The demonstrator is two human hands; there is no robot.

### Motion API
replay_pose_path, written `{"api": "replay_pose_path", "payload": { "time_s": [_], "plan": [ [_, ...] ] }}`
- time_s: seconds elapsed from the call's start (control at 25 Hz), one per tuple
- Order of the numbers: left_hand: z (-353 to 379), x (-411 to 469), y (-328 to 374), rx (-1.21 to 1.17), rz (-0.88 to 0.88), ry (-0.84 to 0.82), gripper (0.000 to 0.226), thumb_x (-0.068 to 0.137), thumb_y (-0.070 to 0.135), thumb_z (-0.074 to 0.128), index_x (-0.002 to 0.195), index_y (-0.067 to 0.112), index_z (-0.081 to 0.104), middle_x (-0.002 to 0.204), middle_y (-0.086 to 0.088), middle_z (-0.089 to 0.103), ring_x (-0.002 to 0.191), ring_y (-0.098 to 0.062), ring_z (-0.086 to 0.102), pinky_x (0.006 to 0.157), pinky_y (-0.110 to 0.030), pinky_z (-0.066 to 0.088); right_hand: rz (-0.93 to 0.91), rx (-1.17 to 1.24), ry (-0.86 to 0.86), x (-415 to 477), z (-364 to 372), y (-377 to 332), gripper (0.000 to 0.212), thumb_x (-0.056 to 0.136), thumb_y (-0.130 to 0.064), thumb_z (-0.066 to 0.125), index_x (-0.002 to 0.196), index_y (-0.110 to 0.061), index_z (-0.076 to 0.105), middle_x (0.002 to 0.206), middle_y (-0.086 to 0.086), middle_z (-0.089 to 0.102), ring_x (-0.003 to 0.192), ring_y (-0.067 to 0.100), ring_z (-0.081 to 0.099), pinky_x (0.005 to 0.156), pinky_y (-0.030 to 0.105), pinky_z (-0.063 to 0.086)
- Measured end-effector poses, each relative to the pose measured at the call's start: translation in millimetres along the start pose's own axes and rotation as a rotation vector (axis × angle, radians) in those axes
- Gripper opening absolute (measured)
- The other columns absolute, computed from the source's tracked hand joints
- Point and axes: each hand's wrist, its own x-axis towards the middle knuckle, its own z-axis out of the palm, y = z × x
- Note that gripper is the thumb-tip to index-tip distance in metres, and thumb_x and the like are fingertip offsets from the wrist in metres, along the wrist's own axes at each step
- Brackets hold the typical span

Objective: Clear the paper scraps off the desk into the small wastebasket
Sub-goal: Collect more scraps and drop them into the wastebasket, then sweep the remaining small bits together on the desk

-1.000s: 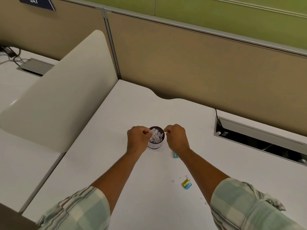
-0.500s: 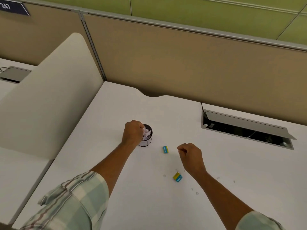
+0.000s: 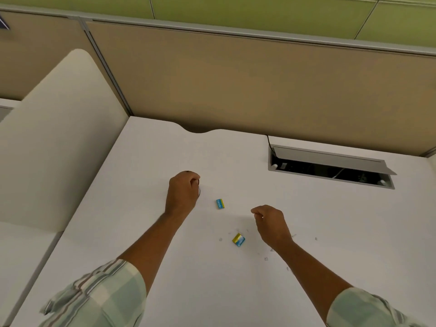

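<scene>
Wastebasket (image 3: 199,188) nearly hidden behind closed left hand (image 3: 181,194); right hand (image 3: 271,224) pinched, grip contents unclear; open desk (image 3: 236,159) beyond.

Even, soft overhead light; faint shadows on desk (image 3: 212,291); slight blur; wide-angle bend at edges.

Two bare forearms enter from the bottom of the frame. Left hand (image 3: 182,193) and right hand (image 3: 271,224) bare, no rings, watch or gloves visible. Pale mint-green and white plaid shirt sleeve (image 3: 99,296) at lower left, rolled up near the elbow, thin brownish-grey stripes, cuff rumpled. Matching pale green plaid sleeve (image 3: 363,310) at lower right, also rolled up, partly cut by the frame edge.
</scene>
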Motion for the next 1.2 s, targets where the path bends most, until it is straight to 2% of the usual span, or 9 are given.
{"api": "replay_pose_path", "payload": {
  "time_s": [0.16,0.24,0.32,0.4,0.48,0.6,0.92,1.04,1.2],
  "plan": [
    [34,-54,4,-0.05,0.075,-0.068,0.016,0.093,0.005,0.063,0.101,0.006,0.077,0.098,-0.007,0.076,0.091,-0.02,0.07,0.087,-0.03,0.056,-0.137,-0.218,-0.327,-5,17,20,0.053,0.099,-0.001,0.042,0.147,-0.022,0.051,0.155,-0.003,0.047,0.143,0.015,0.041,0.119,0.023,0.024],
    [56,-85,-4,0.003,0.05,-0.208,0.024,0.096,0.01,0.061,0.116,0.008,0.074,0.115,-0.008,0.074,0.108,-0.022,0.069,0.1,-0.034,0.053,-0.302,-0.347,-0.468,-4,27,23,0.064,0.097,0.003,0.044,0.154,-0.025,0.039,0.164,-0.006,0.032,0.152,0.017,0.027,0.122,0.027,0.019],
    [74,-117,-17,0.112,0.002,-0.416,0.042,0.102,0.021,0.053,0.143,0.013,0.056,0.148,-0.004,0.056,0.139,-0.019,0.05,0.118,-0.028,0.035,-0.502,-0.523,-0.539,4,32,20,0.065,0.097,0.002,0.045,0.156,-0.023,0.034,0.167,-0.007,0.024,0.156,0.02,0.016,0.124,0.034,0.024],
    [88,-141,-31,0.259,0.063,-0.605,0.058,0.105,0.03,0.044,0.159,0.018,0.027,0.168,0.002,0.024,0.157,-0.017,0.018,0.126,-0.029,0.018,-0.577,-0.638,-0.581,10,33,21,0.064,0.1,-0.001,0.047,0.157,-0.023,0.031,0.169,-0.006,0.016,0.157,0.024,0.012,0.123,0.039,0.028],
    [96,-153,-37,0.397,0.172,-0.719,0.069,0.105,0.042,0.038,0.162,0.019,0.007,0.171,0.003,-0.001,0.159,-0.02,-0.005,0.128,-0.035,0.007,-0.568,-0.662,-0.599,11,32,27,0.067,0.1,-0.006,0.049,0.159,-0.027,0.024,0.17,-0.007,0.007,0.156,0.026,0.012,0.122,0.041,0.027],
    [100,-160,-42,0.538,0.302,-0.789,0.082,0.102,0.059,0.027,0.161,0.015,-0.011,0.169,-0.002,-0.021,0.157,-0.023,-0.018,0.129,-0.04,-0.003,-0.586,-0.63,-0.588,0,27,44,0.07,0.102,-0.009,0.047,0.161,-0.028,0.012,0.17,-0.009,-0.002,0.157,0.023,0.001,0.124,0.04,0.019],
    [102,-201,-40,0.593,0.285,-0.74,0.092,0.097,0.065,0.023,0.157,0.009,-0.019,0.165,-0.008,-0.03,0.154,-0.025,-0.026,0.121,-0.038,-0.021,-0.461,-0.513,-0.407,-61,11,103,0.076,0.097,0.002,0.027,0.161,-0.023,-0.005,0.168,-0.01,-0.018,0.156,0.019,-0.014,0.126,0.033,-0.002],
    [104,-224,-30,0.555,0.262,-0.737,0.093,0.097,0.065,0.025,0.156,0.008,-0.019,0.165,-0.009,-0.028,0.153,-0.026,-0.026,0.12,-0.037,-0.019,-0.407,-0.503,-0.375,-87,8,124,0.08,0.092,0.005,0.022,0.161,-0.022,-0.007,0.167,-0.009,-0.021,0.156,0.019,-0.016,0.126,0.034,-0.006],
    [114,-253,-11,0.538,0.281,-0.798,0.096,0.095,0.069,0.021,0.157,0.008,-0.019,0.163,-0.009,-0.034,0.152,-0.024,-0.03,0.122,-0.037,-0.023,-0.364,-0.481,-0.393,-113,2,145,0.085,0.077,-0.007,-0.007,0.161,-0.023,-0.008,0.166,-0.012,-0.023,0.154,0.018,-0.02,0.126,0.034,-0.012]
  ]
}}
